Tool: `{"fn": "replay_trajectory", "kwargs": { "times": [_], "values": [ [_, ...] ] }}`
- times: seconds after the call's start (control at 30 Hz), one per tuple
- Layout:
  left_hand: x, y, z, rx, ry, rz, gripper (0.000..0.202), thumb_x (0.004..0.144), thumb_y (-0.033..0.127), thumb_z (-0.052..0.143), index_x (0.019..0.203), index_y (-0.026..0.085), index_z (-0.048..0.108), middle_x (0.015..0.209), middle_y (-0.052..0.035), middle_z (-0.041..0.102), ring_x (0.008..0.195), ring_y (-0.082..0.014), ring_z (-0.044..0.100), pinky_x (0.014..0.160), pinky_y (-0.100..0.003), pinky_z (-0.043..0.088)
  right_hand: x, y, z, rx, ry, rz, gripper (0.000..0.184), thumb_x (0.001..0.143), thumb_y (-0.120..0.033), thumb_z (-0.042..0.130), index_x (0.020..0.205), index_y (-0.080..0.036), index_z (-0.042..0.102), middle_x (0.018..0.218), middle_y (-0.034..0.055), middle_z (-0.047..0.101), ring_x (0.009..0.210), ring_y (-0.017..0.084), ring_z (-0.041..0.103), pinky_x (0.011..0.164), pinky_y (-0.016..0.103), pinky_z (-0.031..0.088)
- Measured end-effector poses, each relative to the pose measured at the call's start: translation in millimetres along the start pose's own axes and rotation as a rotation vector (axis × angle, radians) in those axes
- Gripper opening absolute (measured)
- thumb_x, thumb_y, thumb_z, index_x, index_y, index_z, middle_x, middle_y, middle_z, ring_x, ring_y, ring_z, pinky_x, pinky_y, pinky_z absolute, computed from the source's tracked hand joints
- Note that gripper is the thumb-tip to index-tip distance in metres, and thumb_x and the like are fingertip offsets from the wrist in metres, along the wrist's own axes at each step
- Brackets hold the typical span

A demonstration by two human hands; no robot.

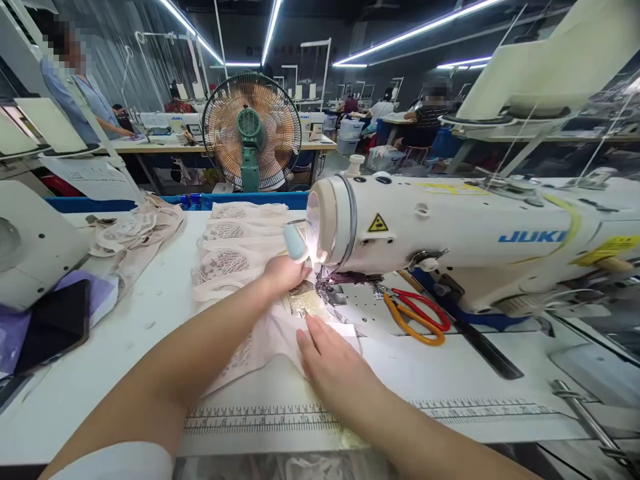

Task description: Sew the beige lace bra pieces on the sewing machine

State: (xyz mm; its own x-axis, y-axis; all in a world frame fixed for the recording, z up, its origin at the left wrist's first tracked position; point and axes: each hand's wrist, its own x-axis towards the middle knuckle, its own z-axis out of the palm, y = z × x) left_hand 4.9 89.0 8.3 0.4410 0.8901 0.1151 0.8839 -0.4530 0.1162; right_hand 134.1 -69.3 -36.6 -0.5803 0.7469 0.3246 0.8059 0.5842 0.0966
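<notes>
"Both in view from where you sit?"

"Yes, and apart from each other. I'm watching through the head camera, taking the sewing machine (440,217) as my landmark. The left hand (286,272) is just left of its needle, over the lace fabric (225,263); the fingertips are mostly hidden, so I can't tell whether they pinch anything. The right hand (336,367) is on the near side of the needle, fingers stretched out and resting on the pale cloth."

"And the fabric itself?"

"It spreads left of the machine in pale folds — beside the needle I see a shiny yellowish patch (313,305)."

"What else lies around the machine?"

"Scissors (391,308) with red and orange handles, just right of the needle. I have a dark phone (57,327) well to the machine's left, a printed ruler (260,421) along the table edge in front of it, and a large fan (250,127) — well behind it, off to the left."
</notes>
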Motion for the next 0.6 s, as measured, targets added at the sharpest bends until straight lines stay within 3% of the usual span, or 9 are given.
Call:
{"fn": "replay_trajectory", "kwargs": {
  "times": [0.1,0.17,0.23,0.3,0.37,0.43,0.53,0.6],
  "values": [
    [5.1,-6.1,-4.1,-0.003,0.013,-0.049,0.021,0.085,0.028,0.048,0.094,0.015,0.062,0.086,-0.0091,0.065,0.078,-0.0235,0.063,0.064,-0.030,0.048,13.3,10.8,-1.9,0.085,-0.034,-0.184,0.034,0.090,-0.017,0.044,0.120,-0.004,0.054,0.129,0.0224,0.052,0.122,0.030,0.045,0.096,0.041,0.042],
    [-7.9,-5.7,-14.1,0.005,0.007,-0.035,0.021,0.086,0.029,0.047,0.095,0.016,0.061,0.089,-0.0082,0.065,0.078,-0.0223,0.062,0.065,-0.030,0.048,25.6,20.1,-4.7,0.134,-0.045,-0.283,0.034,0.090,-0.020,0.044,0.119,-0.005,0.055,0.130,0.0190,0.052,0.123,0.026,0.045,0.100,0.038,0.039],
    [-34.0,-4.6,-25.7,-0.034,-0.024,0.088,0.023,0.089,0.030,0.042,0.093,0.018,0.061,0.090,-0.0062,0.064,0.078,-0.0198,0.061,0.067,-0.029,0.049,36.5,26.4,-7.1,0.176,-0.037,-0.363,0.031,0.087,-0.019,0.050,0.115,-0.009,0.058,0.125,0.0135,0.057,0.119,0.022,0.048,0.100,0.032,0.038],
    [-68.2,-5.4,-34.6,-0.165,-0.081,0.356,0.024,0.092,0.030,0.039,0.098,0.020,0.060,0.092,-0.0046,0.064,0.082,-0.0175,0.060,0.071,-0.028,0.049,42.2,26.6,-9.7,0.211,-0.027,-0.415,0.026,0.081,-0.016,0.055,0.105,-0.015,0.063,0.111,0.0065,0.064,0.107,0.018,0.054,0.094,0.028,0.042],
    [-103.2,-8.2,-38.1,-0.263,-0.104,0.531,0.028,0.093,0.028,0.038,0.115,0.020,0.053,0.106,-0.0070,0.062,0.095,-0.0177,0.057,0.082,-0.030,0.048,40.1,20.5,-14.0,0.220,-0.007,-0.377,0.020,0.079,-0.014,0.056,0.096,-0.019,0.065,0.094,0.0036,0.067,0.092,0.018,0.057,0.084,0.029,0.046],
    [-132.0,-10.8,-36.5,-0.224,-0.081,0.559,0.036,0.094,0.029,0.037,0.126,0.017,0.045,0.118,-0.0109,0.057,0.106,-0.0211,0.053,0.091,-0.036,0.045,30.6,11.2,-19.8,0.197,0.015,-0.255,0.019,0.080,-0.009,0.050,0.090,-0.017,0.065,0.083,0.0063,0.064,0.083,0.021,0.057,0.074,0.033,0.047],
    [-155.4,-8.5,-33.1,-0.018,-0.070,0.532,0.038,0.094,0.034,0.037,0.122,0.012,0.049,0.122,-0.0143,0.056,0.108,-0.0282,0.050,0.089,-0.045,0.045,11.6,1.8,-27.6,0.143,0.024,-0.065,0.026,0.078,0.000,0.042,0.084,-0.013,0.063,0.074,0.0096,0.060,0.069,0.022,0.053,0.059,0.033,0.043],
    [-157.8,-2.2,-35.2,0.087,-0.094,0.520,0.037,0.094,0.037,0.037,0.114,0.011,0.055,0.117,-0.0153,0.058,0.099,-0.0287,0.053,0.082,-0.044,0.048,2.9,1.7,-29.6,0.118,0.016,0.009,0.025,0.078,0.000,0.042,0.082,-0.014,0.062,0.073,0.0091,0.059,0.065,0.021,0.051,0.054,0.032,0.041]
  ]
}}
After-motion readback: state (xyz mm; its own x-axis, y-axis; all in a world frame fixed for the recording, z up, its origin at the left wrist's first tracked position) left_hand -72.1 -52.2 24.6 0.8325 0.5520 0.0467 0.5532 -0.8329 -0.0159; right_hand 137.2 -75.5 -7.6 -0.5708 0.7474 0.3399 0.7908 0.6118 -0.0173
